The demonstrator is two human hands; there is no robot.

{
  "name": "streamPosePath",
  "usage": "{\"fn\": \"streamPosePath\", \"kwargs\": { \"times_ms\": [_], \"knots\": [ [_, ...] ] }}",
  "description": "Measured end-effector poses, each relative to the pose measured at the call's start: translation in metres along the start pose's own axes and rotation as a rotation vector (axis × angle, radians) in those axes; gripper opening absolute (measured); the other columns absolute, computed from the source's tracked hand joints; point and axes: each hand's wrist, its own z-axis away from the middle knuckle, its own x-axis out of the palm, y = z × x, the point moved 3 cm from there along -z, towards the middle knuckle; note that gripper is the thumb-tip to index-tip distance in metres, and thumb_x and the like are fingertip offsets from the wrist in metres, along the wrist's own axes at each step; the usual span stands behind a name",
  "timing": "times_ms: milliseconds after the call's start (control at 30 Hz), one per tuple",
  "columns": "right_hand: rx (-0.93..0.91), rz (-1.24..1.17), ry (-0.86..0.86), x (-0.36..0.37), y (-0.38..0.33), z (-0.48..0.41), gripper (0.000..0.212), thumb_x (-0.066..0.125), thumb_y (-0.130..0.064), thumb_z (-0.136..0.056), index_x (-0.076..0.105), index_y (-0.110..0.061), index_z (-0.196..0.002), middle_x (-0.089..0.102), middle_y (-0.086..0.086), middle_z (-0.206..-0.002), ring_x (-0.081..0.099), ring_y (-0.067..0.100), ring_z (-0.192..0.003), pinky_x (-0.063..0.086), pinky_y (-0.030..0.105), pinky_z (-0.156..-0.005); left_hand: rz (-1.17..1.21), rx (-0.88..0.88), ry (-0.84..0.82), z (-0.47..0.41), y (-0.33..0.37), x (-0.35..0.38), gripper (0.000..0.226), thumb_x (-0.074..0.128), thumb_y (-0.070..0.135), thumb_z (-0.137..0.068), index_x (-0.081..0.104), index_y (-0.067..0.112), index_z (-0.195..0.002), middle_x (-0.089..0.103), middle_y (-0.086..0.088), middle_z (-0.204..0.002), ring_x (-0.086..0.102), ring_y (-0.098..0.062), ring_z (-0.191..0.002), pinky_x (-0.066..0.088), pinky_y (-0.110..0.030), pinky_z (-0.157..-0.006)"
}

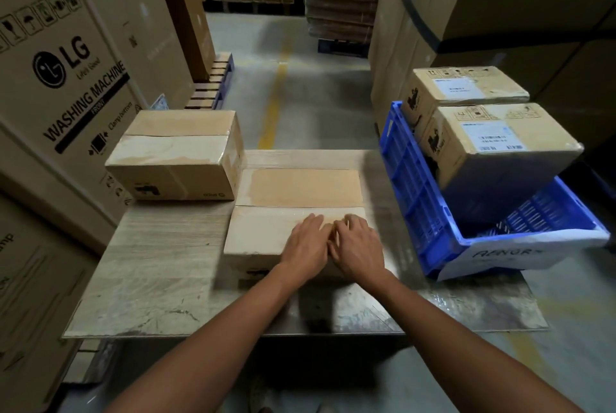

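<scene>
Carton (66,79): beside your bench on the left; it reads "LG", "WASHING MACHINE", "FRONT", "Clamp bottom".
Bench (160,262): carries your box.
Crate (416,186): blue, at your right. The handwritten label is too blurred to read. Knock it and the tilted box (500,152) inside could slide.
Box (296,189): mid-bench and taped. Lean too hard and the near flap may cave.
Left hand (306,242), right hand (358,246): both lie flat on that flap, side by side, gripping nothing.

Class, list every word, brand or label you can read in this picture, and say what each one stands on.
"LG": washing machine carton
"WASHING MACHINE": same carton
"FRONT": same carton
"Clamp bottom": same carton
Shipping labels on cartons in blue crate: too small to read.
Handwritten paper on crate: blurred.
</scene>
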Motion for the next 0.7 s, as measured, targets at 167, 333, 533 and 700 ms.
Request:
{"fn": "streamPosePath", "kwargs": {
  "times_ms": [167, 333, 533, 700],
  "knots": [
    [-0.025, 0.003, -0.257, 0.008, 0.015, -0.011, 0.063, 0.023, -0.045, -0.105, 0.019, -0.012, -0.158, 0.014, 0.013, -0.166, 0.009, 0.027, -0.154, 0.012, 0.042, -0.123, -0.070, -0.040, -0.157, -0.017, 0.004, 0.013, 0.058, 0.029, 0.026, -0.104, 0.011, 0.019, -0.159, 0.004, -0.004, -0.167, 0.000, -0.025, -0.154, 0.006, -0.047, -0.124],
    [-0.003, 0.071, -0.200, -0.008, 0.011, -0.034, 0.043, 0.040, -0.047, -0.094, 0.055, -0.018, -0.122, 0.052, 0.006, -0.128, 0.046, 0.026, -0.123, 0.043, 0.048, -0.098, -0.104, -0.032, -0.101, -0.033, 0.004, 0.003, 0.046, 0.041, 0.024, -0.097, 0.042, 0.019, -0.143, 0.041, -0.007, -0.149, 0.036, -0.031, -0.139, 0.032, -0.045, -0.111],
    [-0.028, 0.026, -0.287, -0.005, 0.026, -0.065, 0.064, 0.030, -0.052, -0.103, 0.019, -0.020, -0.158, 0.005, 0.013, -0.167, 0.006, 0.033, -0.154, 0.019, 0.054, -0.121, -0.119, -0.129, -0.144, -0.061, -0.020, 0.002, 0.059, 0.024, 0.044, -0.105, 0.005, 0.029, -0.159, -0.008, -0.006, -0.167, -0.007, -0.030, -0.153, 0.005, -0.057, -0.121],
    [-0.014, 0.010, -0.347, 0.015, 0.034, -0.064, 0.068, 0.019, -0.054, -0.104, -0.001, -0.023, -0.161, -0.015, 0.007, -0.166, -0.016, 0.027, -0.153, 0.012, 0.054, -0.123, -0.144, -0.094, -0.194, -0.063, -0.038, 0.014, 0.062, 0.014, 0.055, -0.103, -0.005, 0.033, -0.158, -0.018, 0.000, -0.165, -0.015, -0.027, -0.152, 0.000, -0.057, -0.121]
  ]
}}
